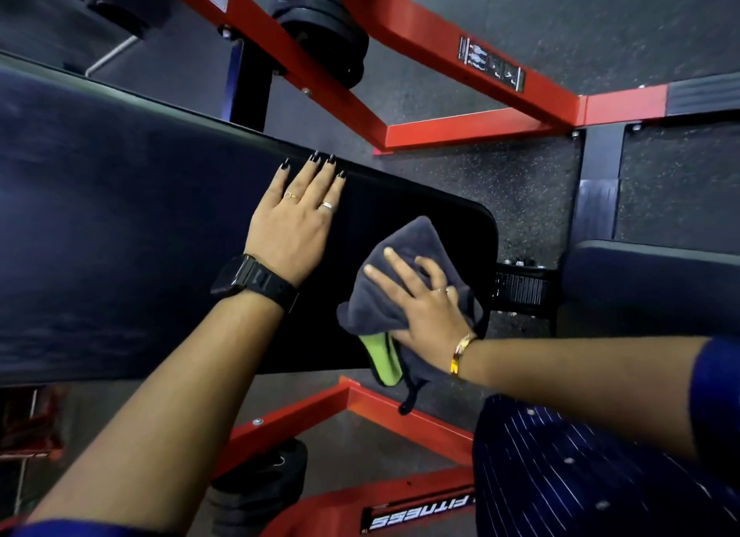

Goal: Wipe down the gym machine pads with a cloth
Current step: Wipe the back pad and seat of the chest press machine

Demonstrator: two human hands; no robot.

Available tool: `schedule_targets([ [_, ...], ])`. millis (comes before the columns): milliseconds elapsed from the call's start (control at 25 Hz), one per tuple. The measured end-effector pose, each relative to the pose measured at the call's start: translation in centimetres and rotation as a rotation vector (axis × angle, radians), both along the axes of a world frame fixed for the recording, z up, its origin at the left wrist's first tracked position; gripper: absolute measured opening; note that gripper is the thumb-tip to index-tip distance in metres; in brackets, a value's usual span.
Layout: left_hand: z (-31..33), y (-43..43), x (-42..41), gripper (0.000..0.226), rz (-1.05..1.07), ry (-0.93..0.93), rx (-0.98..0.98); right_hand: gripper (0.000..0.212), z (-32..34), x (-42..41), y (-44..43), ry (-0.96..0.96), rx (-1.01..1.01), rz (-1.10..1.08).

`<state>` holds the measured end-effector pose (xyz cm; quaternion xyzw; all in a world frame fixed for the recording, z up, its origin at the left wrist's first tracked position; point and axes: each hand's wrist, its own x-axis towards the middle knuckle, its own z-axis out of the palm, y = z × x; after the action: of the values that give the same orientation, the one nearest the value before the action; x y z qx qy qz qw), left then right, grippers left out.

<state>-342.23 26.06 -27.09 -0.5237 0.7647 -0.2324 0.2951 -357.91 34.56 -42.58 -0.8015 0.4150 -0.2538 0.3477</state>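
A long black padded bench pad runs from the left edge to the middle of the view. My left hand lies flat on it, fingers spread, tips at the pad's far edge. My right hand presses a dark grey cloth with a green underside onto the pad's right end. Part of the cloth hangs over the pad's near edge. A second dark pad sits at the right.
The red steel frame of the machine passes behind and below the pad. Black weight plates hang on the frame at the top; more plates lie below. Speckled rubber floor surrounds the machine.
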Motion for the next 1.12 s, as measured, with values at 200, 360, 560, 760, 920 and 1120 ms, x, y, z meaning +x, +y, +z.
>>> schedule_targets([
  [200, 0.2, 2.3, 0.6, 0.048, -0.053, -0.012, -0.048, 0.087, -1.9, -0.7, 1.4, 0.087, -0.389, 0.191],
  [360, 0.0, 3.3, 1.1, 0.046, -0.071, -0.007, -0.092, 0.069, -1.2, -0.2, -0.3, 0.045, -0.833, 0.420],
  [560, 1.9, 5.4, 2.2, 0.046, -0.021, -0.013, -0.181, 0.060, 0.1, 1.2, -0.7, -0.034, -0.910, 0.453],
  [760, 4.8, 8.6, 3.8, 0.045, 0.020, -0.053, -0.266, 0.054, 1.8, 1.7, -2.2, -0.059, -1.084, 0.560],
  [920, 8.7, 10.4, 5.6, 0.045, 0.089, -0.071, -0.372, 0.058, 7.4, 5.0, -2.8, -0.102, -1.043, 0.520],
  [1120, 14.0, 12.6, 8.0, 0.049, 0.244, -0.033, -0.497, 0.043, 5.7, 4.1, -2.5, -0.043, -1.241, 0.735],
])
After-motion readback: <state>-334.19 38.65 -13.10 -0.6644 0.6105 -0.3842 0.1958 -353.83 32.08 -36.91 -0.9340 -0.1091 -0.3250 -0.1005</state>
